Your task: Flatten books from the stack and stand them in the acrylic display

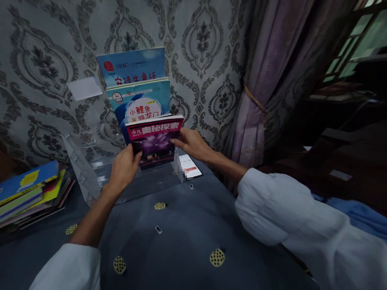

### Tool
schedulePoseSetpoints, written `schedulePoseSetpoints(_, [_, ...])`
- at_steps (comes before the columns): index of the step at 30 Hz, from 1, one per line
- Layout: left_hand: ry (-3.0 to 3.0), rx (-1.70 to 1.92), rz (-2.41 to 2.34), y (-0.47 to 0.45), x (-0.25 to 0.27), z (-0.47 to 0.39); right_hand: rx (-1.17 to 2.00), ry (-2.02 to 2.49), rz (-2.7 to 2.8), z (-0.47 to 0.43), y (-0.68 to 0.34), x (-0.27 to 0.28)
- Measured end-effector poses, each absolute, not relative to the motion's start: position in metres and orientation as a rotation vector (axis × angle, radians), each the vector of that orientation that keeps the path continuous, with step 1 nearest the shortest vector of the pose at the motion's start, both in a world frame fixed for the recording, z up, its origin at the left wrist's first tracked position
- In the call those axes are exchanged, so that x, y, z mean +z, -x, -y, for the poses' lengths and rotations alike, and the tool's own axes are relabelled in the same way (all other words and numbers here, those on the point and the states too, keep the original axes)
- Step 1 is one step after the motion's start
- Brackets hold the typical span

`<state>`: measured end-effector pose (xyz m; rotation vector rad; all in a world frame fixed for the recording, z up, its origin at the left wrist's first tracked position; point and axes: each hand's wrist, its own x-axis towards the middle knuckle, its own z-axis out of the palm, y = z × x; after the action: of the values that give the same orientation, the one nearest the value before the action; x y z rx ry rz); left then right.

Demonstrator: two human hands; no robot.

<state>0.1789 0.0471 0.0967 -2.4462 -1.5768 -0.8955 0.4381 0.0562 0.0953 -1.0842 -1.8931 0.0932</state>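
A purple-and-red book point(158, 142) is upright between my hands at the front of a clear acrylic book rack point(81, 177). My left hand point(123, 167) grips its left edge, thumb on the cover. On the opposite edge my right hand point(193, 143) has its thumb on the front and fingers behind. Whether the book's bottom touches the rack I cannot tell. Behind it stand a teal book point(140, 99) and, taller at the back, a blue book point(132, 65), each in a higher tier. The rack's left part holds no books.
A stack of books point(19, 194) lies at the left on the dark patterned tablecloth point(167, 280). Beside the rack's right end is a lit phone point(191, 166). Patterned wallpaper rises behind, with a tied purple curtain point(249, 110) at the right. A white card point(84, 88) is on the wall side.
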Motion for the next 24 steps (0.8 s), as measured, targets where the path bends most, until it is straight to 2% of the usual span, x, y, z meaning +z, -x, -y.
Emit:
schedulePoseSetpoints(7, [2.234,-0.576,1.881,-0.192,0.091,-0.037,0.134,1.194,1.760,-0.060,-0.433,0.069])
schedulePoseSetpoints(24, [2.247,-0.598,1.889,-0.198,0.096,-0.043,-0.053,1.294,1.676,-0.066,-0.414,0.062])
